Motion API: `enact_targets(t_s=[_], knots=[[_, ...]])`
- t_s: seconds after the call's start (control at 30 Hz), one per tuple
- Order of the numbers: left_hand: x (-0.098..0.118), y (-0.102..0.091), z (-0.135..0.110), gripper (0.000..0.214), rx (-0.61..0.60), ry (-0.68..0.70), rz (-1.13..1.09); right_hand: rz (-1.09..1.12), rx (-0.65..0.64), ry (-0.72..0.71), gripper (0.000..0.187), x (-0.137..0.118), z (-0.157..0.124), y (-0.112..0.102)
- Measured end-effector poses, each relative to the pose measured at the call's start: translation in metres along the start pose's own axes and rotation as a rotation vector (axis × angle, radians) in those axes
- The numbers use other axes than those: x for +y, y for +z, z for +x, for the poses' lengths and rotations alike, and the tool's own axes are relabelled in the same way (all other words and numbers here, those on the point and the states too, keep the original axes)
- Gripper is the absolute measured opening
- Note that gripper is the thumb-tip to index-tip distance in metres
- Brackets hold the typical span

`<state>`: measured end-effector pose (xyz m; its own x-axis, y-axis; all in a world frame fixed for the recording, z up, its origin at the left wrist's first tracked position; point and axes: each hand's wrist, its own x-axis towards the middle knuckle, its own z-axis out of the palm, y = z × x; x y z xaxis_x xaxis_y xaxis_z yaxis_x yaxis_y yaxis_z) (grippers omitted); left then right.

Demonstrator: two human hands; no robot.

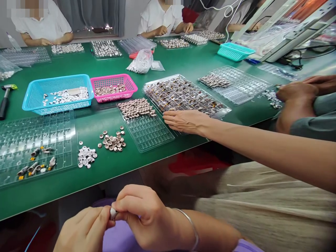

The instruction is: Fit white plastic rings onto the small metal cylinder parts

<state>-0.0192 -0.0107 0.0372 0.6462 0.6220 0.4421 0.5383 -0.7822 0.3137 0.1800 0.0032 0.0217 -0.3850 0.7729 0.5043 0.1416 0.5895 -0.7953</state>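
Note:
Close to my lap, my left hand (85,227) and my right hand (149,217) meet with their fingertips pinched around a small pale earbud part (113,213). Most of that part is hidden by the fingers. On the green table ahead lie a pile of white round caps (87,156) and a pile of brown-rimmed cups (114,141). A clear tray (63,140) at left carries several loose earbud pieces (36,168) with orange tabs. Another tray (147,134) holds rows of pale stemmed pieces (138,107) in its far part.
A co-worker's arm (249,147) reaches in from the right, its hand beside a filled tray (183,94). Blue (34,92) and pink (131,82) baskets hold small parts. A hammer (5,101) lies far left. Other people sit across the table (105,182).

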Motion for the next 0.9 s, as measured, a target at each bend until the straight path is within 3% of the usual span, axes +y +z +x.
enact_targets(t_s=[0.3, 0.43, 0.6, 0.9], knots=[[0.005, 0.001, 0.011, 0.024, 0.098, -0.039, -0.023, 0.117, -0.009, 0.03, 0.014, 0.006, 0.002, 0.001], [0.0, -0.001, 0.014, 0.019, 0.115, -0.056, -0.022, 0.056, 0.046, -0.037, 0.012, 0.01, 0.005, -0.003], [-0.004, 0.004, 0.014, 0.02, 0.13, -0.2, -0.197, -0.089, 0.11, -0.166, 0.014, 0.017, 0.003, -0.006], [-0.012, 0.027, -0.007, 0.025, 0.219, -0.346, -0.373, -0.18, 0.079, -0.358, 0.024, 0.024, -0.005, -0.007]])
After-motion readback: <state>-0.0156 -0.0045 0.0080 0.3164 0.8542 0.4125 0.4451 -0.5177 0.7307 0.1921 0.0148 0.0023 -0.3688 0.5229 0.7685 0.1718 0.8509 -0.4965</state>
